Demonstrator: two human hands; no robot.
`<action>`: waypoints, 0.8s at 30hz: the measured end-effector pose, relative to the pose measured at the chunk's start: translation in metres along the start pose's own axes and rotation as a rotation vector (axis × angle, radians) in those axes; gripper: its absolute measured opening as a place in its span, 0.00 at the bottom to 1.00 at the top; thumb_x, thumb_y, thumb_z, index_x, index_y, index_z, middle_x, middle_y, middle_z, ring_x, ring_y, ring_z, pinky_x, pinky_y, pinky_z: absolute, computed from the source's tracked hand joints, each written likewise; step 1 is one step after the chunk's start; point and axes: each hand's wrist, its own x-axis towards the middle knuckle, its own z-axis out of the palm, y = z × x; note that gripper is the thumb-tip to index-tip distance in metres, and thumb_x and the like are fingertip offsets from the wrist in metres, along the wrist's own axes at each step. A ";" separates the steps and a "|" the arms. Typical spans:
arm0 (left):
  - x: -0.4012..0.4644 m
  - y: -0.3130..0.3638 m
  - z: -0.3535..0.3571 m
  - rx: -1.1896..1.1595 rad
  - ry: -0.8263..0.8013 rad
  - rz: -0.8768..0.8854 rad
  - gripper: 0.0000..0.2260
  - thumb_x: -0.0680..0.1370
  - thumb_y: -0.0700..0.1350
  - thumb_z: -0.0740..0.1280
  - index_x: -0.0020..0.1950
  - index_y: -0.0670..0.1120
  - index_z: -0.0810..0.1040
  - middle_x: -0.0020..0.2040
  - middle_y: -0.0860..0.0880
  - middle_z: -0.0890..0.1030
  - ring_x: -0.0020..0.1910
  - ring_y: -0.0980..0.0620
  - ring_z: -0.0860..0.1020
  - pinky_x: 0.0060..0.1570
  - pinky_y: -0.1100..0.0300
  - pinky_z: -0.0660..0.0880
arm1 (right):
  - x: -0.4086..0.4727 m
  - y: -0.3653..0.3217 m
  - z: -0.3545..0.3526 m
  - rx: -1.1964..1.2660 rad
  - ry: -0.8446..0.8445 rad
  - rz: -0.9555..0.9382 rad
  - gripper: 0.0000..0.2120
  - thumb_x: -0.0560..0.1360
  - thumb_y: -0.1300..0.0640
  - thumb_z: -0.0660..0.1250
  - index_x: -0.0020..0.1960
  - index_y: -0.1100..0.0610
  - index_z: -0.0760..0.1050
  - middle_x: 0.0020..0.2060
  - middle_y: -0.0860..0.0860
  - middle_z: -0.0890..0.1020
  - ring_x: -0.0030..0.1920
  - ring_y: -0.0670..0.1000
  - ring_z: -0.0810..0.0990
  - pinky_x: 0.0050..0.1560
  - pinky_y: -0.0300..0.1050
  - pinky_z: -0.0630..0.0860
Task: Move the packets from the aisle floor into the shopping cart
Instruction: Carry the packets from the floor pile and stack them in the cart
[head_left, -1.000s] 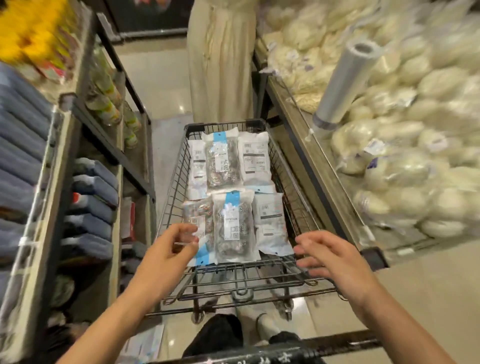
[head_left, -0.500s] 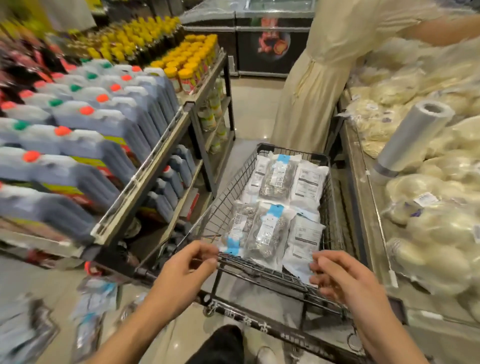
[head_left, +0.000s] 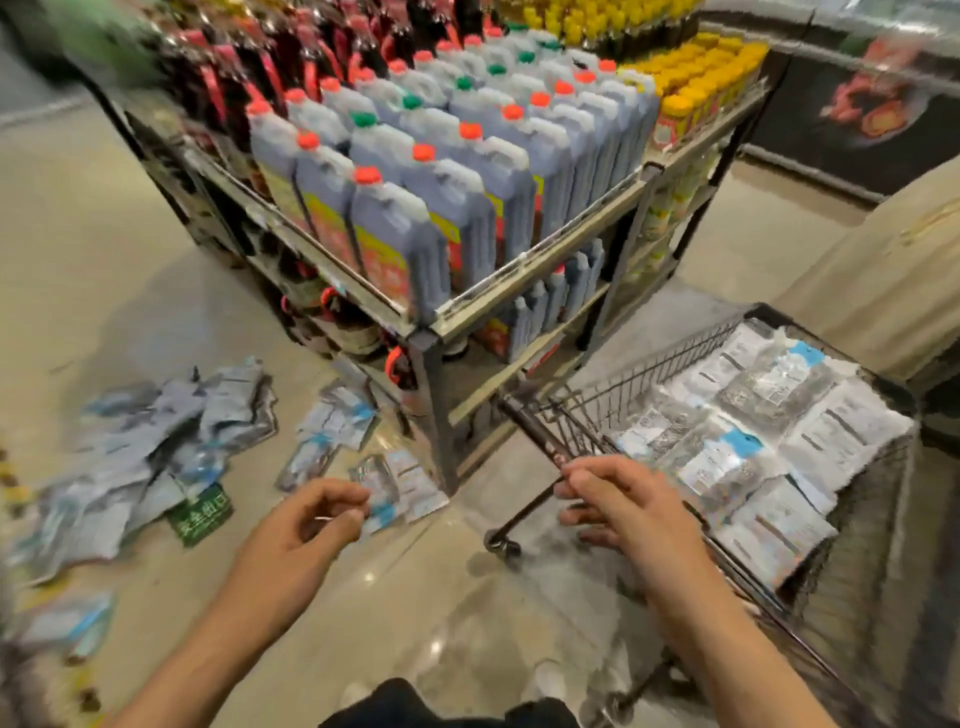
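Many grey and blue packets (head_left: 156, 441) lie scattered on the aisle floor at the left, with a few more packets (head_left: 400, 483) close to the shelf's corner post. The wire shopping cart (head_left: 649, 374) stands at the right and holds several flat packets (head_left: 753, 441) laid in rows. My left hand (head_left: 317, 519) hovers above the floor near the closest packets, fingers loosely curled and holding nothing. My right hand (head_left: 618, 509) hangs beside the cart's near rim, fingers apart and empty.
A metal shelf rack (head_left: 519, 291) full of dark bottles with red and green caps stands between the floor packets and the cart. A green floor sign (head_left: 200, 514) lies among the packets. A person in a pale dress (head_left: 883, 260) stands beyond the cart.
My view has swung left, from over the cart to the floor beside the rack. Both hands have left the cart's basket and moved left, still empty.
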 end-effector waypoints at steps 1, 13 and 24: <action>-0.004 -0.010 -0.018 -0.014 0.036 -0.026 0.08 0.80 0.37 0.70 0.52 0.51 0.84 0.48 0.57 0.87 0.48 0.51 0.85 0.46 0.63 0.78 | 0.001 -0.001 0.021 -0.008 -0.032 0.009 0.04 0.79 0.59 0.70 0.52 0.57 0.83 0.46 0.58 0.88 0.41 0.52 0.85 0.45 0.46 0.77; -0.043 -0.129 -0.235 -0.164 0.431 -0.293 0.09 0.81 0.38 0.68 0.51 0.52 0.84 0.46 0.56 0.87 0.47 0.54 0.84 0.46 0.59 0.75 | 0.012 0.021 0.291 -0.264 -0.371 0.041 0.05 0.80 0.58 0.69 0.51 0.57 0.83 0.45 0.56 0.88 0.42 0.53 0.84 0.45 0.48 0.76; 0.006 -0.169 -0.302 -0.222 0.417 -0.441 0.10 0.80 0.37 0.68 0.51 0.52 0.84 0.46 0.59 0.87 0.51 0.52 0.84 0.49 0.53 0.77 | 0.054 0.017 0.391 -0.436 -0.419 0.165 0.05 0.80 0.54 0.70 0.52 0.54 0.84 0.43 0.51 0.88 0.46 0.55 0.86 0.48 0.50 0.79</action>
